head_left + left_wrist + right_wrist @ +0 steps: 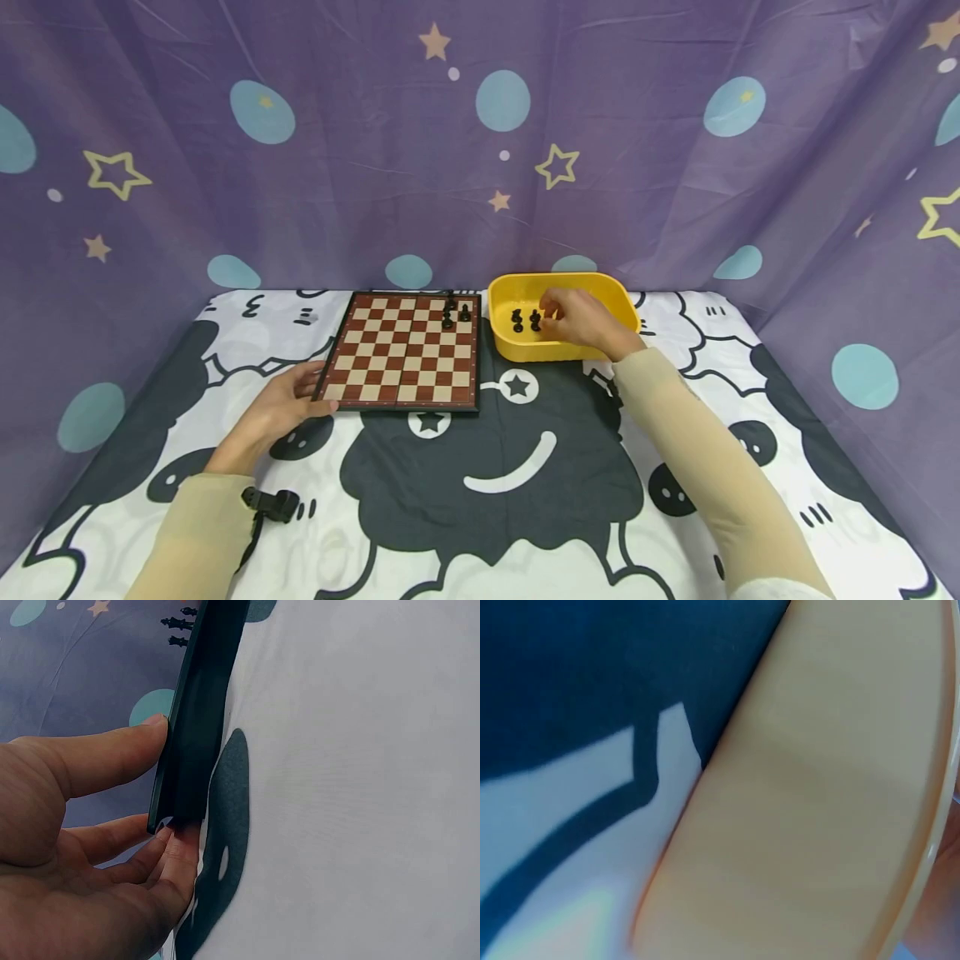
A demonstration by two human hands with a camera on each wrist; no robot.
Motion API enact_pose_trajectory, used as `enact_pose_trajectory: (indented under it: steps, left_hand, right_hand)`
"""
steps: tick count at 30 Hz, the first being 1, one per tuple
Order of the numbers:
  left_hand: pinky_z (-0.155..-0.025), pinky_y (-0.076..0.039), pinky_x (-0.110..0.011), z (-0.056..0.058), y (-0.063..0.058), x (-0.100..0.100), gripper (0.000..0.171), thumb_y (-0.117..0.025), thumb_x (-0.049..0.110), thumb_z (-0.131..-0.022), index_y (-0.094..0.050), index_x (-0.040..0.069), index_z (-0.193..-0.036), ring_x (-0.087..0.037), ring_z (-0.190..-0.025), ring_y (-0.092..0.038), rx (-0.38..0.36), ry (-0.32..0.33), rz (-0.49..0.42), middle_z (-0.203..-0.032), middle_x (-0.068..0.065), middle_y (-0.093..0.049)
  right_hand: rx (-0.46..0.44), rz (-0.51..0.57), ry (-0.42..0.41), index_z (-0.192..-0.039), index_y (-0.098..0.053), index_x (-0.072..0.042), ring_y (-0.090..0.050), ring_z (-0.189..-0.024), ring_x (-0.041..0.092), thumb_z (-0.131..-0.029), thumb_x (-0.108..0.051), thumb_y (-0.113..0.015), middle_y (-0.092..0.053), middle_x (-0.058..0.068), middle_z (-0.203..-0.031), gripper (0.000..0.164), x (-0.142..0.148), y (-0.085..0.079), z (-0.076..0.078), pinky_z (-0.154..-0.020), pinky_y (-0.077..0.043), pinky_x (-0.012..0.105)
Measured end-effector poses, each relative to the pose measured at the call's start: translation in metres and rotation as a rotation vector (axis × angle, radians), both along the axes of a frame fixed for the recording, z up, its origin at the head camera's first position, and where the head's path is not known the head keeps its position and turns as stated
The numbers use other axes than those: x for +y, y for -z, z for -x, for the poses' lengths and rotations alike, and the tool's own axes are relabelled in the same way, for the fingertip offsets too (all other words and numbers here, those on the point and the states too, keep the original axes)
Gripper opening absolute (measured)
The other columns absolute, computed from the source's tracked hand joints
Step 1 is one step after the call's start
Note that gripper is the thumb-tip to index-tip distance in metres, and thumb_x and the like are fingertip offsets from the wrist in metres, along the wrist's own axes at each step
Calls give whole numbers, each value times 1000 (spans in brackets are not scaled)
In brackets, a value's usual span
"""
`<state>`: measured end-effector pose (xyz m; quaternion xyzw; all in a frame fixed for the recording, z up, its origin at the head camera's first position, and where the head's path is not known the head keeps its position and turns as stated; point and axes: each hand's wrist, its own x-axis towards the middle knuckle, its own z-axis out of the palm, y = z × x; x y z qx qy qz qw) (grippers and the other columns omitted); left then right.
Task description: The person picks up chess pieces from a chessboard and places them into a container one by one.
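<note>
A left hand (279,406) pinches a chessboard's (381,360) near left corner; beside the board, a right hand (581,320), its grip impossible to tell, reaches into a yellow tub (551,352) beside black pieces (517,321). Black chessmen (447,319) occupy the board's far right corner.

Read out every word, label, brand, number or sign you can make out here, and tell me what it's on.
No readable words, labels, brands or numbers anywhere.
Chessboard: tiny pale marks along the border, too small to read.
Tablecloth: drawn figures only, including a curl shaped somewhat like a 3.
Yellow tub: no text visible.
Curtain: stars and spots only.
</note>
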<state>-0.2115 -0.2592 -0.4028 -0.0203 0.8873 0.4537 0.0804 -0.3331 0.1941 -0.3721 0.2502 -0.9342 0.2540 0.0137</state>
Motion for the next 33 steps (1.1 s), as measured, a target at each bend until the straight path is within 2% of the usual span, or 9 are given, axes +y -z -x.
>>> enact_pose_trajectory:
  steps: [8,14,22,33]
  left_hand:
    - [-96,-41,-53,-1,0,0,84,-74,12,-81,-25,-5,-147,-43,-119,-46,0,-4,6,-134,-30,-44]
    - [-95,-42,-52,0,0,-1,84,-74,12,-81,-26,-4,-148,-42,-119,-47,3,-1,1,-134,-30,-44]
    - [-96,-42,-52,2,1,-2,84,-74,11,-81,-25,-4,-148,-42,-119,-46,7,3,-6,-135,-30,-44]
    - [-97,-39,-54,1,1,-1,85,-75,13,-81,-25,-3,-148,-43,-120,-44,-8,-17,11,-136,-30,-42]
  right_hand:
    - [81,17,-16,-104,-66,-6,-61,-83,17,-86,-21,-71,-67,2,-93,23,-6,2,-11,-77,-50,37]
    - [100,25,-13,-103,-67,-8,-61,-87,19,-87,-25,-69,-67,2,-95,23,-10,-2,-19,-80,-49,37]
    - [166,52,-59,-99,-67,-8,-61,-84,21,-87,-21,-70,-65,0,-90,19,-17,-4,-25,-77,-49,36]
    - [159,49,-71,-106,-67,-5,-63,-88,26,-88,-23,-69,-67,5,-97,25,-31,-7,-27,-79,-50,38]
